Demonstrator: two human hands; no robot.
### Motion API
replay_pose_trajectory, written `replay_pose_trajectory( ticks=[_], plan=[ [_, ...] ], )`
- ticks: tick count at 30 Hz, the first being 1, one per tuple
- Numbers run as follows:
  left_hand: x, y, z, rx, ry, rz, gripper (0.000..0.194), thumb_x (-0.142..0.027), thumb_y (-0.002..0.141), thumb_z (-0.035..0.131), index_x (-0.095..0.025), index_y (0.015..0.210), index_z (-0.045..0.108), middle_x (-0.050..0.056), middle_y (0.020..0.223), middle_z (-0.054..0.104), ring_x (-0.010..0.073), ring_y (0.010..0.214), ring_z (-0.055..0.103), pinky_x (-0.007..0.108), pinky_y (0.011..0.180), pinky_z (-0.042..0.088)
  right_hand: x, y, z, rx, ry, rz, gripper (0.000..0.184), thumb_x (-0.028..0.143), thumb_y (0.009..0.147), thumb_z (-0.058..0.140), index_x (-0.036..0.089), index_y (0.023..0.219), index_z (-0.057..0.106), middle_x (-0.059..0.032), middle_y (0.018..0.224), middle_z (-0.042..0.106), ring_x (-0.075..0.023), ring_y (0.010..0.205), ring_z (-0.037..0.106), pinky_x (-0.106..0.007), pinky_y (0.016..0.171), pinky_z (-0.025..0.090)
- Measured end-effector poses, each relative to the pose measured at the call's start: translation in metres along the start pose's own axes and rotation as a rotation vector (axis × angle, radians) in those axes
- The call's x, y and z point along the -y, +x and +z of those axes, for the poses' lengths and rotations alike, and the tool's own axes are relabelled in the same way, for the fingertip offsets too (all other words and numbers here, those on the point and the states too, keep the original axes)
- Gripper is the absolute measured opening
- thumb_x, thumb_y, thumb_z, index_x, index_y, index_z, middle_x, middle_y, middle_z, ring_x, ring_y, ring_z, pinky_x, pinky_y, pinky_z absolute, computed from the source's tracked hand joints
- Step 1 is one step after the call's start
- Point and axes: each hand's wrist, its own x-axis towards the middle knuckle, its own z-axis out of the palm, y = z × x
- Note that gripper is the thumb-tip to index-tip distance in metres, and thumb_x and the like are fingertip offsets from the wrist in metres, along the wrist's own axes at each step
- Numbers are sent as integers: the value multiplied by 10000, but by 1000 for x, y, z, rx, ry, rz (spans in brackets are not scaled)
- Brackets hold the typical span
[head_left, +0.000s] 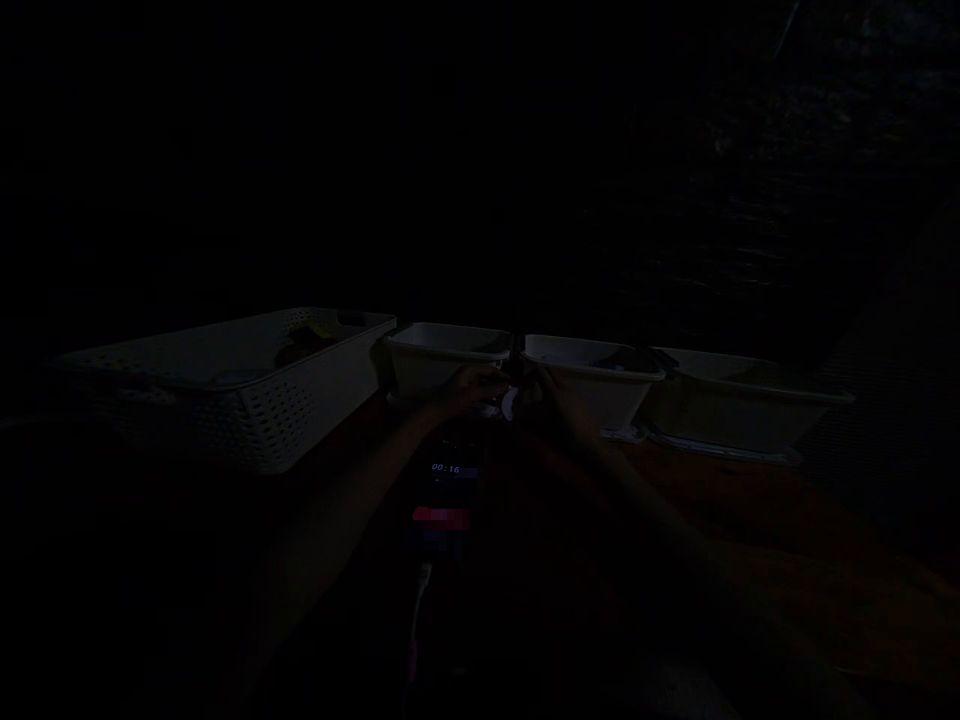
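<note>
The scene is very dark, so details are hard to make out. My left hand (471,386) reaches in from the left, its fingers bent toward a small pale object with a curved edge (509,403). From the other side, my right hand (553,398) closes around the same object, its fingertips mostly lost in shadow. What kind of thing it is cannot be told. Both hands are in front of two white plastic tubs, a left one (420,362) and a right one (600,385). Below them lies a lit phone (446,490) reading 00:16.
A white perforated basket (330,400) stands at the left with dark and yellowish items inside. Another pale tub (735,410) is at the right. A white cable (420,590) runs from the phone toward me. The reddish-brown surface (750,500) shows faintly at the right.
</note>
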Motion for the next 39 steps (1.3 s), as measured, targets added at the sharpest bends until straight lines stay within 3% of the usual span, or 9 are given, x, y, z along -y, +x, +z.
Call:
replay_pose_trajectory(
  ticks=[7,10,14,21,33,39],
  plan=[
    [8,3,0,-83,267,67,280,-375,662,724,-118,769,694,49,788,689,153,740,615,271,706,456,-1,-3,-3,48,-88,-47,643,360,837,494,197,1427,296,-121,1446,341,-239,919,624,-285,622,468],
    [9,4,1,-70,276,91,259,-350,658,728,-116,756,676,36,761,673,140,713,603,260,689,449,0,-4,-2,52,-110,-58,681,360,828,512,197,1441,264,-137,1400,409,-248,978,605,-276,659,463],
    [7,5,4,-92,238,95,216,-295,641,737,-109,677,632,14,676,633,117,650,574,245,664,440,0,-3,0,85,-158,-25,664,399,855,466,222,1448,225,-126,1155,606,-245,869,627,-266,615,430],
    [10,4,9,-171,327,149,127,-238,705,650,-111,708,645,35,703,644,140,692,597,246,670,440,-2,-3,6,180,-235,7,780,400,849,475,157,1481,89,-162,1092,633,-265,837,640,-277,631,426],
    [6,-1,17,-197,395,204,99,-178,746,555,-123,715,632,36,726,646,143,733,597,242,694,459,-11,1,21,179,101,8,654,398,841,481,160,1406,254,-140,960,676,-215,766,650,-246,581,427],
    [2,-1,19,-212,334,192,103,-197,751,574,-120,719,634,30,728,647,137,730,596,232,689,454,-17,3,23,132,255,-30,725,352,795,547,178,1420,222,-118,1018,664,-190,812,643,-238,619,441]
  ],
)
